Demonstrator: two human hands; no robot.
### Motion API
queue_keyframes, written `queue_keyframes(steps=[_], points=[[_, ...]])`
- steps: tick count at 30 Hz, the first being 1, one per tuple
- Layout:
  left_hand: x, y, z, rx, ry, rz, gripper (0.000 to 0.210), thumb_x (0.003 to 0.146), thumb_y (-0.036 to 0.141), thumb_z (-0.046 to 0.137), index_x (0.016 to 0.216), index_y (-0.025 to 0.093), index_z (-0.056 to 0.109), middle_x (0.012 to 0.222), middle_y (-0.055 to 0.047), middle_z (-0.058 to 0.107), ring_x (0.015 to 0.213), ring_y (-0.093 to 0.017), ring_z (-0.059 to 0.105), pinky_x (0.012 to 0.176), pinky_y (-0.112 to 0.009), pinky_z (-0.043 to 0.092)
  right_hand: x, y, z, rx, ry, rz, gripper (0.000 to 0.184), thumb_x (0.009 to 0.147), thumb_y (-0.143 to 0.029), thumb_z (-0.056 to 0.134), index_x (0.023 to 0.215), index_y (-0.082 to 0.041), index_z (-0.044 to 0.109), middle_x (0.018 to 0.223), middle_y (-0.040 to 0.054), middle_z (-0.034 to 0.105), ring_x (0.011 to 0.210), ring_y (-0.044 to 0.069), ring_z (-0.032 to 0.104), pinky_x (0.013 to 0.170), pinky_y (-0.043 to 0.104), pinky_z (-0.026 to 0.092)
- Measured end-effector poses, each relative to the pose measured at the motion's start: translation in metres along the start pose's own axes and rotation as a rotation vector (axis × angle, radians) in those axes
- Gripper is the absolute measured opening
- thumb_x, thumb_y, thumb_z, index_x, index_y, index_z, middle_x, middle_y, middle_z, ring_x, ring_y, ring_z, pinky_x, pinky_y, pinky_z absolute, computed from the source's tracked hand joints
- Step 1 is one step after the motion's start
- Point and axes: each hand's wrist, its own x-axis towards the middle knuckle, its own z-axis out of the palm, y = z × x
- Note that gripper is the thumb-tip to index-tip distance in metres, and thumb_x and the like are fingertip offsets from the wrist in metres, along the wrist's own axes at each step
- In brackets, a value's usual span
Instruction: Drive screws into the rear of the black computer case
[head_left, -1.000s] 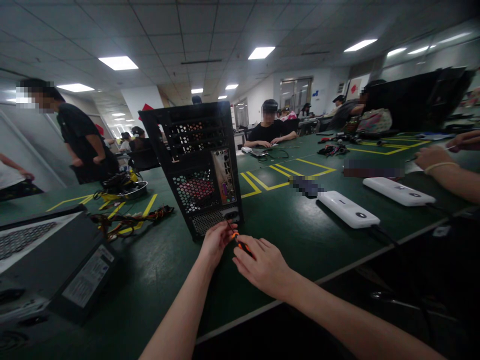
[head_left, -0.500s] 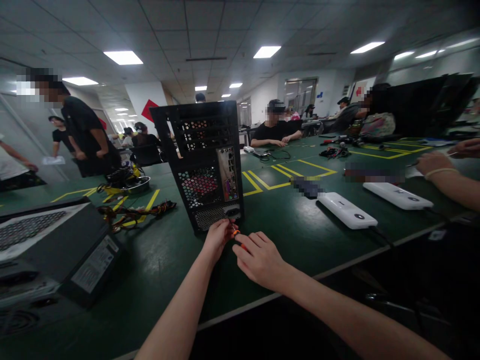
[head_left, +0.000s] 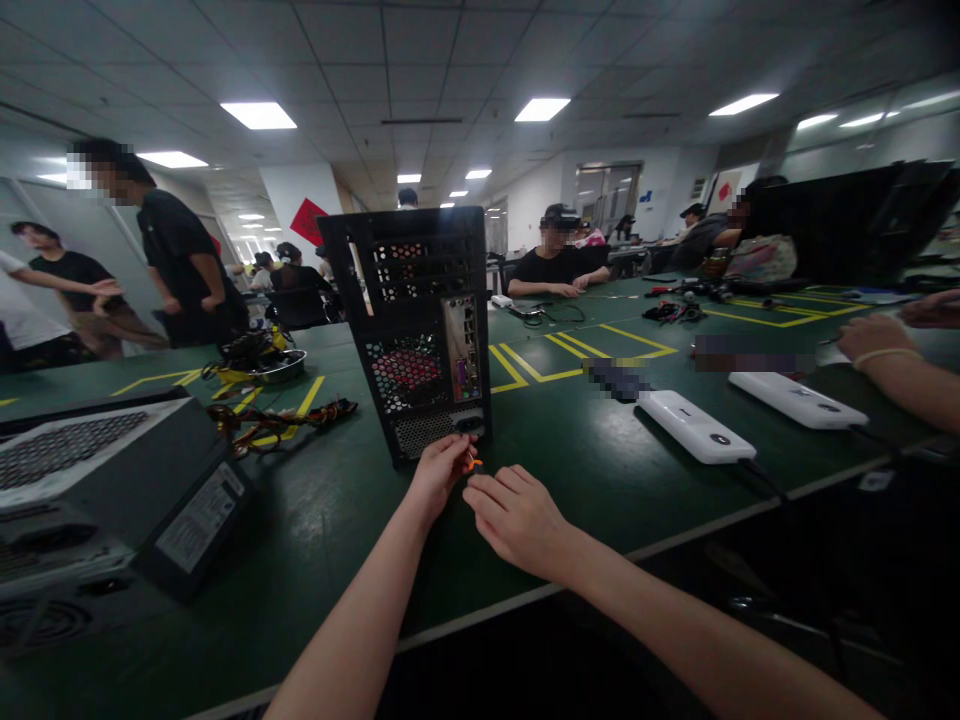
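A black computer case (head_left: 420,330) stands upright on the green table, its rear side with ports and honeycomb vents facing me. At its lower right corner, below the power socket, my left hand (head_left: 439,470) is closed in a pinch; whatever is between its fingertips is too small to make out. My right hand (head_left: 521,515) is closed around a screwdriver with an orange and black handle (head_left: 475,467). Its thin shaft points up toward the left fingertips and the bottom of the case. Most of the handle is hidden by the right fingers.
A grey power supply unit (head_left: 120,480) lies close on the left. Behind it are bundled cables (head_left: 292,420) and a metal bowl (head_left: 279,366). White power banks (head_left: 694,425) with black cables lie on the right. A co-worker's hands (head_left: 877,345) are at the far right.
The view has shifted slightly, so the scene sits a little further right and lower. Both hands keep nearly the same grip and place. People at the far left have moved.
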Motion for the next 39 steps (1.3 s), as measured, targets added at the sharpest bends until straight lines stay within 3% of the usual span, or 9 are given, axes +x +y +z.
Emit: queue_keyframes(steps=[4,8,17,21,26,33,39], points=[[0.0004,0.0003,-0.0010,-0.027,-0.023,-0.013,0.020,0.064,0.025,0.060,0.077,0.009,0.061,0.062,-0.002,0.056,0.049,-0.005,0.048,0.048,-0.016,0.037,0.0010,-0.0013,-0.0008,0.028,0.008,0.164,0.025,0.078,-0.028,0.041,0.096,-0.015,0.050,0.097,0.0103,0.051,0.086,0.019,0.045,0.071,0.032,0.033],[0.0019,0.0005,-0.0008,-0.042,-0.021,-0.039,0.017,0.066,0.022,0.059,0.078,0.009,0.061,0.063,-0.002,0.056,0.049,-0.005,0.049,0.048,-0.015,0.038,-0.0018,-0.0012,0.0025,0.000,0.000,0.278,0.028,0.079,-0.032,0.039,0.096,-0.013,0.050,0.073,0.0059,0.053,0.071,0.017,0.045,0.067,0.031,0.030],[0.0002,0.0012,-0.0006,-0.028,-0.010,-0.069,0.020,0.068,0.023,0.057,0.083,0.011,0.061,0.065,-0.003,0.057,0.050,-0.005,0.050,0.048,-0.016,0.039,-0.0019,0.0000,0.0021,-0.035,0.000,0.170,0.011,0.073,-0.022,0.045,0.076,-0.018,0.055,0.071,0.0034,0.049,0.071,0.016,0.039,0.064,0.030,0.027],[0.0007,0.0000,-0.0010,-0.032,-0.013,-0.044,0.020,0.067,0.022,0.057,0.083,0.010,0.061,0.063,-0.003,0.057,0.050,-0.005,0.050,0.048,-0.016,0.039,-0.0008,0.0000,0.0011,-0.013,0.006,0.184,0.015,0.076,-0.027,0.043,0.077,-0.019,0.056,0.072,0.0037,0.049,0.071,0.016,0.039,0.065,0.031,0.027],[0.0009,-0.0012,-0.0004,-0.025,-0.007,-0.022,0.022,0.067,0.023,0.058,0.084,0.010,0.061,0.064,-0.003,0.057,0.051,-0.005,0.051,0.047,-0.015,0.038,-0.0017,0.0010,0.0054,0.058,0.026,0.244,0.026,0.079,-0.028,0.039,0.097,-0.013,0.050,0.072,0.0049,0.051,0.071,0.016,0.042,0.069,0.030,0.029],[0.0011,-0.0017,0.0003,0.024,0.017,-0.011,0.026,0.066,0.027,0.059,0.085,0.010,0.061,0.062,-0.002,0.056,0.050,-0.005,0.050,0.045,-0.015,0.036,-0.0031,0.0034,0.0032,0.112,-0.001,0.209,0.015,0.074,-0.021,0.044,0.084,-0.018,0.054,0.075,0.0039,0.049,0.072,0.016,0.040,0.070,0.031,0.029],[0.0026,-0.0016,0.0005,0.012,0.001,0.000,0.026,0.065,0.026,0.060,0.085,0.010,0.060,0.061,-0.002,0.056,0.049,-0.005,0.050,0.045,-0.015,0.036,-0.0022,0.0040,0.0049,0.133,0.016,0.249,0.020,0.078,-0.031,0.041,0.087,-0.019,0.054,0.073,0.0037,0.050,0.071,0.016,0.041,0.069,0.031,0.029]])
